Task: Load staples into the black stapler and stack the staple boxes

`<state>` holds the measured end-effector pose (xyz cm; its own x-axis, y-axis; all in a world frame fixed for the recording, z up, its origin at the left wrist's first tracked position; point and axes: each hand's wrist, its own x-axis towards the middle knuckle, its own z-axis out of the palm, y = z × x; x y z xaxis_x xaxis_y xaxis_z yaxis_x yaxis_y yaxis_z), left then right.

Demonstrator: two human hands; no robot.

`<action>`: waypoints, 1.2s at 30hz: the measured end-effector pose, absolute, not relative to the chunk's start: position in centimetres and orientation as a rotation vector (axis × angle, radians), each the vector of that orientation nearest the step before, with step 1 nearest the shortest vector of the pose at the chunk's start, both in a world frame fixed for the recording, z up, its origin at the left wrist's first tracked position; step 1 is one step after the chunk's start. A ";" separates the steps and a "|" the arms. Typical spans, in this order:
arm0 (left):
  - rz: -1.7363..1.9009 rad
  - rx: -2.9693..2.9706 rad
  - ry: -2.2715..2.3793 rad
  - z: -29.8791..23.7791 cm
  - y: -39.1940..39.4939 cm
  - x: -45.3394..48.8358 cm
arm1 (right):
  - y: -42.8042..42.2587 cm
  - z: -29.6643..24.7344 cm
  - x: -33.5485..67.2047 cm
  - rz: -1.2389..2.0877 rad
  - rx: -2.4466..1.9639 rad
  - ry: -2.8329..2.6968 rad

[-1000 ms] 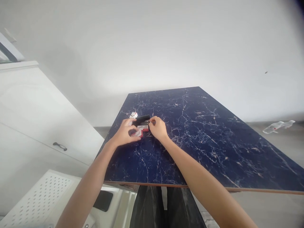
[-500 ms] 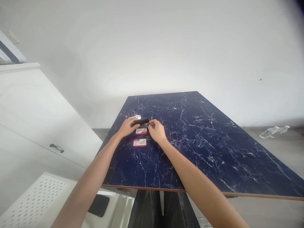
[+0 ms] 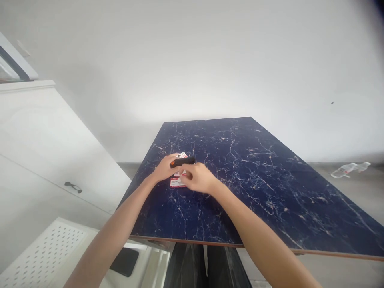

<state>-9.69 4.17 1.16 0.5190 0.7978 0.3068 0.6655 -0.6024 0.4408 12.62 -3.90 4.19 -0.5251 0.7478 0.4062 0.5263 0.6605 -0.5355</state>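
A black stapler (image 3: 185,161) with an orange patch at its left end is held just above the tabletop. My left hand (image 3: 165,169) is closed around that left end. Curled in front of the stapler's right half is my right hand (image 3: 199,178), its fingers bent together over the boxes; whether it pinches anything small is hidden. Below the stapler lies a red-and-white staple box (image 3: 174,183), partly covered by the right hand. Another box of that kind shows only as a sliver between stapler and fingers. Behind the stapler peeks a small white-and-red packet (image 3: 182,155).
The dark blue marble-patterned table (image 3: 252,180) meets a pale wall at its far end. At left stands a white cabinet (image 3: 60,152) with a dark handle. A clear plastic bottle (image 3: 343,171) lies beyond the table's right side. A black flat object (image 3: 125,262) rests at lower left.
My right hand has moved from the stapler's right end to its front, over the boxes. The stapler and left hand have shifted slightly toward me and right. The metal strip has gone from view.
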 end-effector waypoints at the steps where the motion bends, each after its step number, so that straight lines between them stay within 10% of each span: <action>1: 0.700 2.492 1.231 1.2 3.9 -9.5 | -4.7 4.0 12.4 0.422 -0.980 -2.338; 36: 0.543 2.272 1.141 2.4 2.4 -8.6 | -4.2 3.3 21.2 0.530 -1.446 -2.116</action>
<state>-8.64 2.42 2.40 0.5614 0.8199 0.1125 0.6042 -0.4990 0.6212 21.25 -4.20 3.28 -0.2959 0.9349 0.1962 0.7323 0.3538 -0.5818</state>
